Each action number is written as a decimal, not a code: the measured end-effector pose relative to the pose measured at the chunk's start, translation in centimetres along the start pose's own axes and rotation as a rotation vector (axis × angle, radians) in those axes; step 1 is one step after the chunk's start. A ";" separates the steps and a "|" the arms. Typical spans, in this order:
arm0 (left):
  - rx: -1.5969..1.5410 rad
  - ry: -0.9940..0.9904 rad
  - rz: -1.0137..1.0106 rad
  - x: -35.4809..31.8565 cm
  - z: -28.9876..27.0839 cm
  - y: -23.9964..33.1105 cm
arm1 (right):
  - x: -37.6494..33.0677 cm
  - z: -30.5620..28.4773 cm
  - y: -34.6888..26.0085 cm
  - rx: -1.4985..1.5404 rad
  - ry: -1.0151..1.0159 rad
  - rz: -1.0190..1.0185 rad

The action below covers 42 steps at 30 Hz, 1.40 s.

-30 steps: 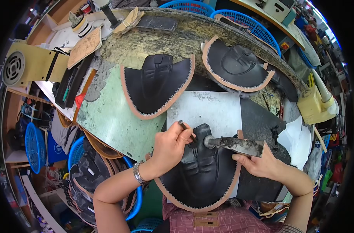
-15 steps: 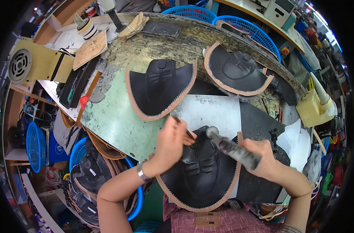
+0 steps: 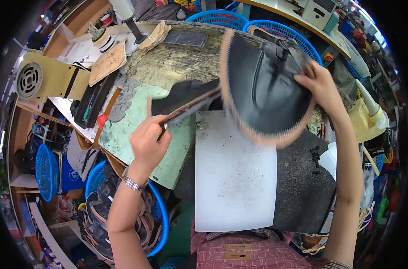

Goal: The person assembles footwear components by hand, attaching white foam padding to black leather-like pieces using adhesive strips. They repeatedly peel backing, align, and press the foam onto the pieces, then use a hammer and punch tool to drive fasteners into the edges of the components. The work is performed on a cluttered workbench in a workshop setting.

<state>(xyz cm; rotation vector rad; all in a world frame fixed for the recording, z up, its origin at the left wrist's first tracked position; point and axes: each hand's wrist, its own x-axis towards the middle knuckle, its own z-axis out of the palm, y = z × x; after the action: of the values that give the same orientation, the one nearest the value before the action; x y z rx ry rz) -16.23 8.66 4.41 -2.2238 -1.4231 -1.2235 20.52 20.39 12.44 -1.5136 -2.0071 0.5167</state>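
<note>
My right hand is closed on a black leather shoe upper with a pale tan zigzag edge, raised above the far right of the bench. A blurred grey tool, looking like the hammer, is also at those fingers. At centre left, my left hand grips the edge of another shoe upper, seen almost edge-on. A slim dark tool pokes out of the same fist. Behind that edge, black leather with a tan corner shows over the green mat; whether it is a separate piece I cannot tell.
A smudged white sheet lies before me, between the green mat and a black board. Blue baskets hold leather pieces at lower left and beyond the bench. A yellow container stands right, a cream machine left.
The upper under my hands has left the white sheet. My right hand has moved up and away, now with an upper raised. My left hand has shifted left onto a leather edge.
</note>
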 end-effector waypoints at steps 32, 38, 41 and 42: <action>-0.774 -0.332 -0.890 -5.1 1.6 7.8 | -12.7 6.3 -5.4 -0.019 -0.618 -0.268; -0.347 -0.221 -0.399 -4.9 1.3 8.1 | -11.6 3.7 -7.1 0.150 -0.437 -0.421; -0.282 -0.275 -0.237 -5.3 1.6 8.2 | -10.6 3.7 -6.8 0.453 -0.738 -0.306; -0.264 -0.363 -0.194 -5.3 1.3 8.2 | -11.4 4.3 -6.1 0.334 -0.654 -0.358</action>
<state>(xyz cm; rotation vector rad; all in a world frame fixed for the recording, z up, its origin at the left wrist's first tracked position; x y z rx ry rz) -9.63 1.93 1.53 -2.6472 -1.7316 -1.1650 15.49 7.88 10.50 -0.8084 -2.4328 1.2360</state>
